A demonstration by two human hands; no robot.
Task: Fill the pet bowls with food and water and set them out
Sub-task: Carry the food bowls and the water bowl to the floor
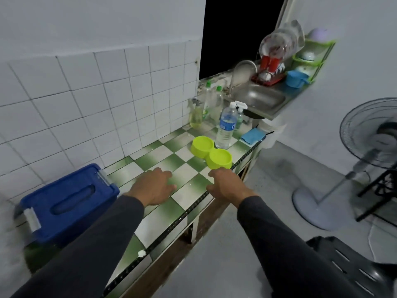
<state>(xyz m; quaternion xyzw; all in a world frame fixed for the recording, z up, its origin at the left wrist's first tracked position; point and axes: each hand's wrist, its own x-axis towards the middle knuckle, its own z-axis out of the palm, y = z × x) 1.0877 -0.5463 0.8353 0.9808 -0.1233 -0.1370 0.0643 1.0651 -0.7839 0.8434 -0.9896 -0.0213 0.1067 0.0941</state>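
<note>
Reaching over the tiled bench, left hand and right hand hold nothing, fingers loosely curled; the double pet bowl sits beside a water bottle.

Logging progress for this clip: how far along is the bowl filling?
Barely started. The double bowl sits on the counter, both cups apparently empty. Both hands, left and right, hold nothing. The water bottle stands capped behind the bowl; the blue bin is latched. Filling and setting out remain.
</note>
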